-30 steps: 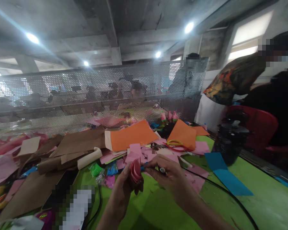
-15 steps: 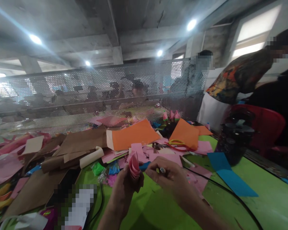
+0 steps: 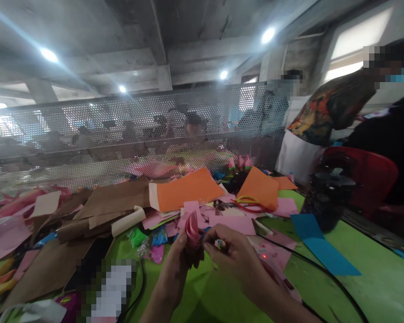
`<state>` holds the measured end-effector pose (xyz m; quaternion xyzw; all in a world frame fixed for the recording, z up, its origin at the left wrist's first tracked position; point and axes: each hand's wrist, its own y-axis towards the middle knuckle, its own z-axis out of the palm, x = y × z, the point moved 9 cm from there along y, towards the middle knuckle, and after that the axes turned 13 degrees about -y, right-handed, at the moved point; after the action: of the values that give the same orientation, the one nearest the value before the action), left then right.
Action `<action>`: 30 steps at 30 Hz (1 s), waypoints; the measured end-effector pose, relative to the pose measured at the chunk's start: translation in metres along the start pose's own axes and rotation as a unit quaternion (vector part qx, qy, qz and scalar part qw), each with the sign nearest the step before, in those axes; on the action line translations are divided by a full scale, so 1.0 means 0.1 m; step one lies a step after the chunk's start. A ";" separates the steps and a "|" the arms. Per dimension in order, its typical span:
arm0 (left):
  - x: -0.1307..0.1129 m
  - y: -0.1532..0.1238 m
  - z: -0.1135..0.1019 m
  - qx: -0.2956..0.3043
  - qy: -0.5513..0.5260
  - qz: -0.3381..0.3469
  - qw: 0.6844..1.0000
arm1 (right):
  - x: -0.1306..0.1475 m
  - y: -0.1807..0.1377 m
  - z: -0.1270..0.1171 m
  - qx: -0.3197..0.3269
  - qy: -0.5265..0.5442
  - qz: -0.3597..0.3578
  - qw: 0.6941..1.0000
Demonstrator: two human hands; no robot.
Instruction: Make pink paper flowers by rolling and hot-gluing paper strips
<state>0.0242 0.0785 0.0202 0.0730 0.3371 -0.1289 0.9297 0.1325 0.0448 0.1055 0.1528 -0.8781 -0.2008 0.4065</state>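
In my left hand (image 3: pixel 178 264) is a pink folded-paper flower (image 3: pixel 191 229), upright, its curved layers pinched between thumb and fingers. My right hand (image 3: pixel 230 251) is closed right beside it, thumb and index finger pressed together close to the flower's side. A small pale thing shows at the curled fingers of that hand; its kind is unclear. Behind the fingers a bit of blue peeks out. Under my right forearm lies a slim pink device with a small red light (image 3: pixel 264 256), partly hidden.
Pink paper pieces (image 3: pixel 232 224), orange sheets (image 3: pixel 185 188) and brown sheets (image 3: pixel 117 197) crowd the green table (image 3: pixel 366 251). Scissors (image 3: pixel 249 200) lie among them. A black cord (image 3: pixel 323 267) crosses at right, near blue paper (image 3: pixel 326 246) and a dark jug (image 3: pixel 330 193). Co-workers are beyond.
The pink flower and my left hand have shifted slightly right, closer to my right hand. My right hand has turned a little, and the red light beside its wrist shows more plainly.
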 end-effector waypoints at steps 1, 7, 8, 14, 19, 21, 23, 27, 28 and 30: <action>0.00 -0.01 0.01 -0.007 -0.006 -0.004 1.000 | 0.00 0.00 0.00 -0.001 0.002 0.000 1.000; -0.01 -0.07 0.04 -0.040 -0.090 -0.022 0.995 | 0.02 0.01 -0.05 -0.019 0.003 -0.017 1.000; 0.01 -0.07 0.00 -0.060 -0.109 -0.029 0.992 | 0.01 0.02 -0.06 -0.020 0.002 -0.020 1.000; 0.04 -0.08 -0.03 -0.087 -0.142 -0.055 0.985 | 0.03 0.02 -0.07 -0.012 -0.004 -0.015 1.000; 0.02 -0.12 0.10 -0.057 -0.111 -0.057 0.991 | 0.08 0.00 -0.05 -0.006 -0.009 -0.017 1.000; 0.03 -0.12 0.09 -0.071 -0.118 -0.061 0.989 | 0.06 0.00 -0.04 -0.009 -0.013 -0.017 1.000; 0.06 -0.12 0.05 -0.087 -0.133 -0.067 0.985 | 0.03 0.01 -0.04 -0.016 -0.016 -0.020 1.000; 0.06 -0.11 0.03 -0.082 -0.140 -0.066 0.985 | -0.02 0.02 -0.06 -0.026 -0.022 -0.021 0.999; 0.06 -0.10 0.02 -0.084 -0.140 -0.065 0.984 | -0.02 0.03 -0.07 -0.026 -0.021 -0.019 0.999; 0.06 -0.09 -0.03 -0.109 -0.150 -0.064 0.981 | -0.03 0.03 -0.09 -0.028 -0.018 -0.015 0.999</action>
<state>0.0244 0.0691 0.0132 -0.0706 0.2101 -0.1604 0.9618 0.1408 0.0464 0.1105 0.1505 -0.8768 -0.2340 0.3923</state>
